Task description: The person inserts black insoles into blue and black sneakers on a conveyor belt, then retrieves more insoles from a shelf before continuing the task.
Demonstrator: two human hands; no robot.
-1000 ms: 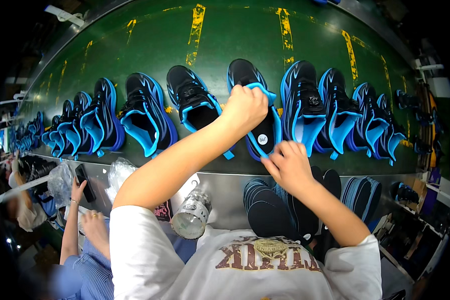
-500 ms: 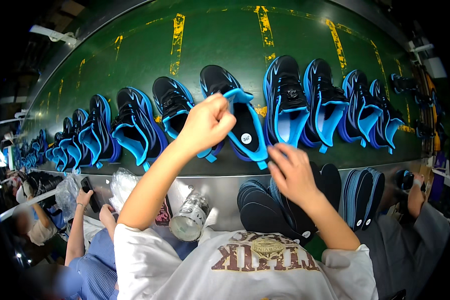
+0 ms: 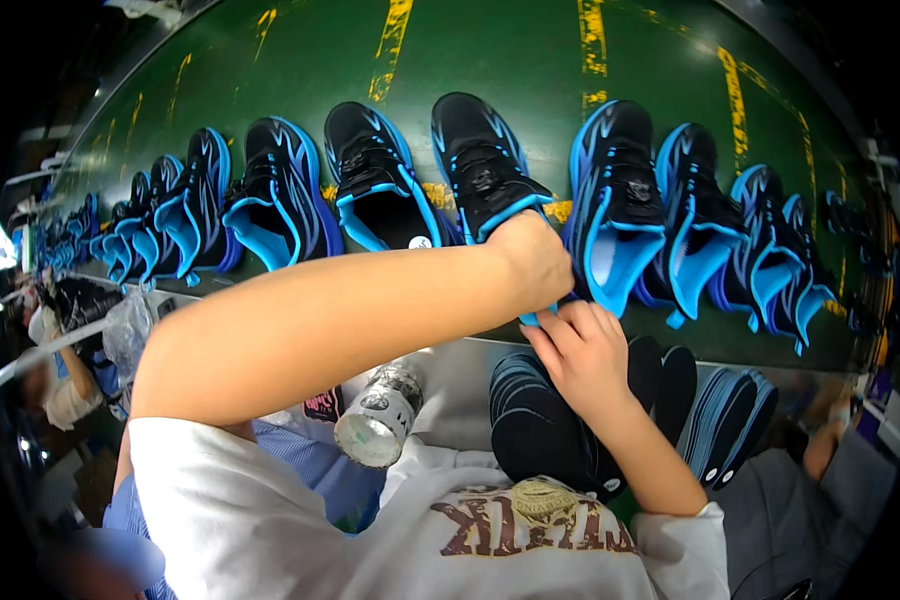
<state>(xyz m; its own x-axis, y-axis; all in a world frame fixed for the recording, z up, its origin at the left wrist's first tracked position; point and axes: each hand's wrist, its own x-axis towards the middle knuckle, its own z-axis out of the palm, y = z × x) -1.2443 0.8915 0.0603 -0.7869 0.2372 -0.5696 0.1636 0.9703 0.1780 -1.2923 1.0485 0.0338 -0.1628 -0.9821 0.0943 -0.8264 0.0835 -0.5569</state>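
Note:
A black and blue sneaker lies right in front of me on the green surface, toe pointing away. My left hand is down in its opening; the fingers are hidden behind the back of the hand and inside the shoe. At the heel, my right hand pinches the blue heel edge between thumb and fingers. My left forearm crosses in front of the neighbouring sneaker, whose dark insole shows a round white label. On the right, another sneaker has a pale inside.
More matching sneakers line the green conveyor belt on both sides. Stacks of black insoles and more insoles lie on the metal ledge near me. A clear jar-like container stands left of them. Other people sit on either side.
My left hand has moved from the sneaker's tongue down into its opening near the heel, the forearm swinging across. My right hand stays at the heel. The row of sneakers appears shifted in view.

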